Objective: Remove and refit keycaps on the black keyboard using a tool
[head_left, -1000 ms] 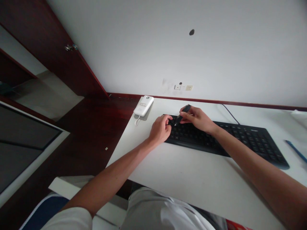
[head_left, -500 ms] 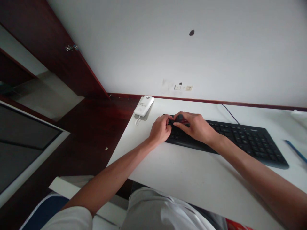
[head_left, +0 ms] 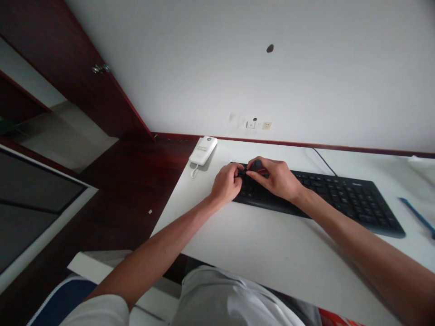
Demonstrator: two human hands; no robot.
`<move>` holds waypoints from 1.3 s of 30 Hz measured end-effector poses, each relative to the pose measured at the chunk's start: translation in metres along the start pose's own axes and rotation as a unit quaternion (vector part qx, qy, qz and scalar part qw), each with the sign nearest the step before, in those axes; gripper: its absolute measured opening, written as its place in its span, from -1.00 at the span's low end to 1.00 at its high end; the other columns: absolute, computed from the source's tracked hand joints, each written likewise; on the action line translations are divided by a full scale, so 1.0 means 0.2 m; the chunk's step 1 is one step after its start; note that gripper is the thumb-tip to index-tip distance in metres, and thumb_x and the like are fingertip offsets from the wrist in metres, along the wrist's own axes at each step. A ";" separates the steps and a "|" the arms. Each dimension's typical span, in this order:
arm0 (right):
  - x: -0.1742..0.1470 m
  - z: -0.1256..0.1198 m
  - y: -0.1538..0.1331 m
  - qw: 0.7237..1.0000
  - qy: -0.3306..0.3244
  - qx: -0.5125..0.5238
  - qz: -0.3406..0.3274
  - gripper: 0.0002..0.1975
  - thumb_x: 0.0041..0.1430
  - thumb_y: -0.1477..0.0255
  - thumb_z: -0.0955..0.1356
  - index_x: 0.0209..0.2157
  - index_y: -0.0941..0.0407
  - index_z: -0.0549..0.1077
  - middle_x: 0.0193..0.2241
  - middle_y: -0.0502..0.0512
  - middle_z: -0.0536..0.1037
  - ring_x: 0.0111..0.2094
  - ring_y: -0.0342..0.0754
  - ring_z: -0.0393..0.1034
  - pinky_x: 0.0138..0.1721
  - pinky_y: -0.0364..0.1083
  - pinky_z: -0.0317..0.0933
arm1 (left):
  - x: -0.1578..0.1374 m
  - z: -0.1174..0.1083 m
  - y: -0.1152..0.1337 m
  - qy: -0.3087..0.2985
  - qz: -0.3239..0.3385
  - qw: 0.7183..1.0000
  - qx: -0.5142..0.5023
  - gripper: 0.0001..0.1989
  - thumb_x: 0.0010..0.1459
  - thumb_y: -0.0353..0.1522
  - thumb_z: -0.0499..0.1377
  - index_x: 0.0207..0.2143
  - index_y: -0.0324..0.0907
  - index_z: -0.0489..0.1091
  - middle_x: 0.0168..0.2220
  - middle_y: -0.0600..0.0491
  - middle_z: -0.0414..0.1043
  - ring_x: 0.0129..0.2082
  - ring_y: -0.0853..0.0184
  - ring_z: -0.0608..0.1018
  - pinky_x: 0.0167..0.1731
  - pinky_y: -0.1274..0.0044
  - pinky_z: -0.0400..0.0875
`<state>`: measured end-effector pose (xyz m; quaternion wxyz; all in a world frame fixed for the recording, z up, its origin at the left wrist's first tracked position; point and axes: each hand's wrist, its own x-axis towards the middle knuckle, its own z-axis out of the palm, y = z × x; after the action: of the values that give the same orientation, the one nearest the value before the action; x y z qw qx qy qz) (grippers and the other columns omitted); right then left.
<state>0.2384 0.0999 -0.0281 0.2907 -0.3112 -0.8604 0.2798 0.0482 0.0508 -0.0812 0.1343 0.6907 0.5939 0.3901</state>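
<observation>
A black keyboard (head_left: 346,194) lies on the white table, its left end partly covered by both hands. My left hand (head_left: 227,182) rests over that left end with its fingers curled in; whatever lies between the fingertips is too small and dark to make out. Just to its right, my right hand (head_left: 277,177) pinches a small dark object with a rounded end (head_left: 257,165) between thumb and fingers, above the keys. The fingertips of both hands nearly meet there. The lower part of the dark object is hidden by the fingers and blends into the black keys.
A white power bank (head_left: 203,151) with a short cable loop lies at the table's far left corner. To the right of the keyboard is a blue stick-like tool (head_left: 417,216), with white plastic (head_left: 421,165) behind it. The keyboard cord (head_left: 324,160) runs to the back edge by the wall.
The hands hold almost the same pose over the keyboard's left end, with slight finger movement. The whole view has shifted a little.
</observation>
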 end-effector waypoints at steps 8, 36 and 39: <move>0.01 -0.02 0.00 1.000 -0.009 0.024 0.010 -0.75 0.34 0.17 0.34 -0.13 0.05 0.48 -0.29 0.09 0.63 -0.31 0.02 0.54 -0.20 -0.01 0.46 | 0.00 0.00 0.00 0.003 0.004 1.000 -0.007 -0.58 -0.02 -0.64 0.04 -0.14 -0.12 0.39 -0.34 0.09 0.34 -0.27 0.29 0.43 -0.17 0.48 0.36; 0.05 -0.06 0.02 0.998 -0.052 -0.020 0.008 -0.73 0.21 0.15 0.46 -0.30 0.07 0.53 -0.37 0.08 0.65 -0.33 0.05 0.58 -0.29 -0.05 0.39 | 0.00 0.00 0.00 -0.004 0.002 1.000 0.003 -0.58 -0.01 -0.64 0.06 -0.13 -0.10 0.40 -0.32 0.08 0.37 -0.25 0.27 0.46 -0.16 0.46 0.40; 0.06 -0.06 0.06 0.998 -0.037 0.011 0.056 -0.71 0.15 0.14 0.49 -0.26 0.07 0.57 -0.42 0.05 0.65 -0.36 0.06 0.59 -0.28 -0.03 0.42 | 0.01 -0.01 0.01 -0.006 0.005 1.000 0.009 -0.58 -0.01 -0.64 0.06 -0.14 -0.11 0.41 -0.32 0.08 0.36 -0.26 0.29 0.46 -0.16 0.46 0.40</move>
<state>0.2442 0.1192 -0.0241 0.2461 -0.3452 -0.8485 0.3167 0.0476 0.0515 -0.0786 0.1300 0.6973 0.5928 0.3814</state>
